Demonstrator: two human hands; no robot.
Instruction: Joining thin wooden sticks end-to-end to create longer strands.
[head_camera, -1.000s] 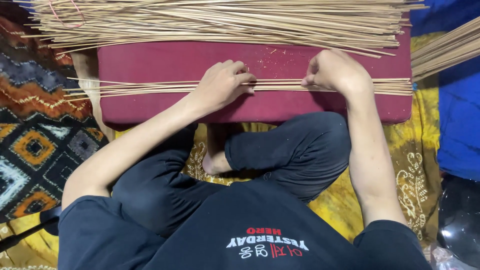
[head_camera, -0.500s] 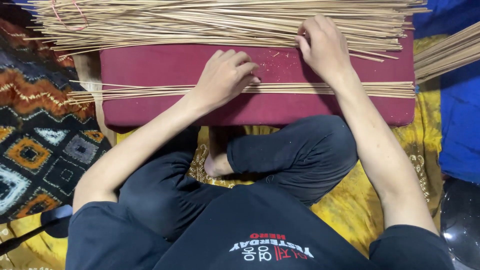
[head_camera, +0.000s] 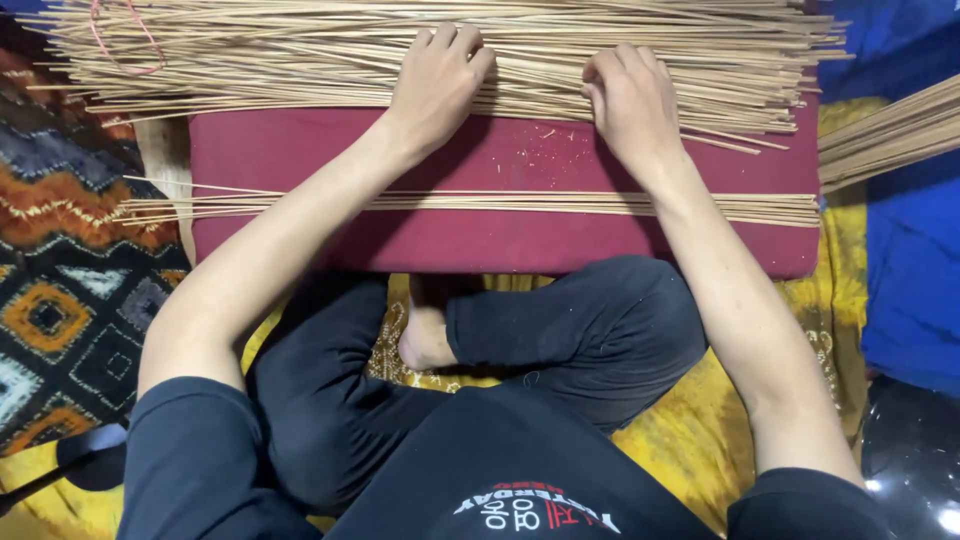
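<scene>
Our left hand (head_camera: 437, 80) and right hand (head_camera: 630, 100) lie flat, fingers loose, holding nothing, atop the bamboo-stick pile (head_camera: 250, 55) at twelve o'clock; a thinner stick row (head_camera: 480, 202) lies toward six.

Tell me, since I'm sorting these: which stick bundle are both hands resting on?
The big loose pile along the red cushion's far edge; left hand and right hand lie on it, not the thin row.

No packages, signs or screens anywhere here. The only lettering is a print on the dark shirt (head_camera: 520, 470), low at the bottom edge of the view: a short red line above white characters, seen upside down from this angle.
</scene>
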